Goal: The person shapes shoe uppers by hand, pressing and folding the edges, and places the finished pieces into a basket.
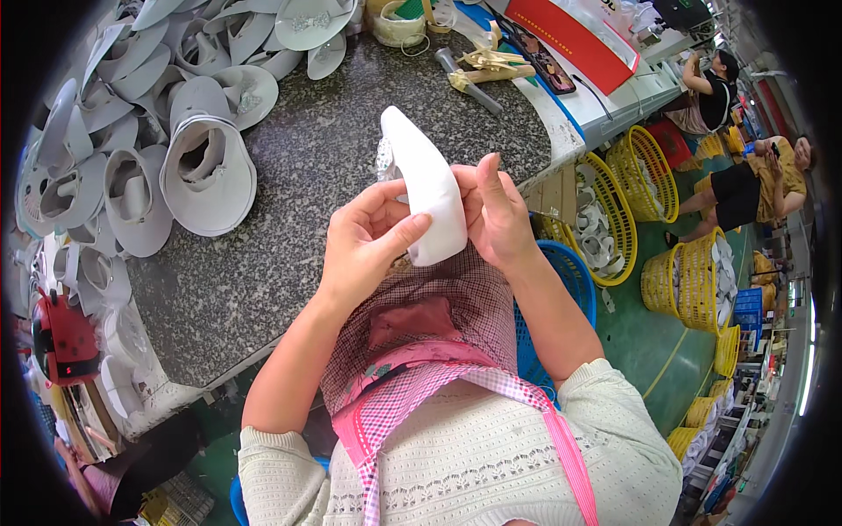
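Above the near edge of the table, both my hands hold a smooth white curved piece (427, 180), shaped like a shoe upper and pointing up and away. Small glittering stones show along its left side. My left hand (367, 232) is closed on its lower part, thumb on the front face and fingers behind. Bent fingers of my right hand (498, 210) press its right edge, while the thumb stands up apart from it. The fingertips behind the piece are hidden.
Similar pale pieces (210, 175) are heaped at the left of the speckled stone tabletop (307, 149). A hammer-like tool (469, 83) lies far right, near a red box (574, 39). Yellow baskets (621, 219) and a blue basket (574, 272) stand at my right; other people are beyond.
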### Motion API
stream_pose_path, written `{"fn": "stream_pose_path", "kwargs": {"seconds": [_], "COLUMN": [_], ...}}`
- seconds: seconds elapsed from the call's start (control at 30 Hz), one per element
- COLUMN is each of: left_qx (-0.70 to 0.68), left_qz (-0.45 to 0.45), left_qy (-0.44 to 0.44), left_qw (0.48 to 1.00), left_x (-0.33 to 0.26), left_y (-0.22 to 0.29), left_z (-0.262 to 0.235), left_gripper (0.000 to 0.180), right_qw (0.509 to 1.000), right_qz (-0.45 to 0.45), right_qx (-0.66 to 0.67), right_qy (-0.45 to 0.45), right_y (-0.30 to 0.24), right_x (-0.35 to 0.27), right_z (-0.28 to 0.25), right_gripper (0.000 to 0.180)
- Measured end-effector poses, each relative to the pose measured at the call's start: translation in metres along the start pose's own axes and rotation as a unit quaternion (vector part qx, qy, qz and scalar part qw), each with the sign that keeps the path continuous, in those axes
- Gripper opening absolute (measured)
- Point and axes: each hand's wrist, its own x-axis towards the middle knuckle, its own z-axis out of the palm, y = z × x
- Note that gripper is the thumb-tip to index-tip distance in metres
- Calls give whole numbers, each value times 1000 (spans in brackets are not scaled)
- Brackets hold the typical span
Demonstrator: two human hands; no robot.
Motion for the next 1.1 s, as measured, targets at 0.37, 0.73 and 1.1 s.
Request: {"fn": "stream_pose_path", "kwargs": {"seconds": [0.37, 0.73, 1.1], "left_qx": [194, 519, 696], "left_qz": [158, 185, 339], "left_qy": [140, -23, -100], "left_qw": [958, 834, 625], "left_x": [-4, 6, 19], "left_y": [-1, -26, -33], "left_z": [-15, -47, -29], "left_gripper": [23, 25, 17], "right_qw": [984, 561, 611], "right_qz": [-34, -396, -407], "right_qx": [-162, -727, -678], "right_qy": [-61, -13, -42], "right_y": [-6, 49, 59], "right_x": [-1, 12, -1], "right_z": [0, -31, -48], "right_gripper": [21, 10, 12]}}
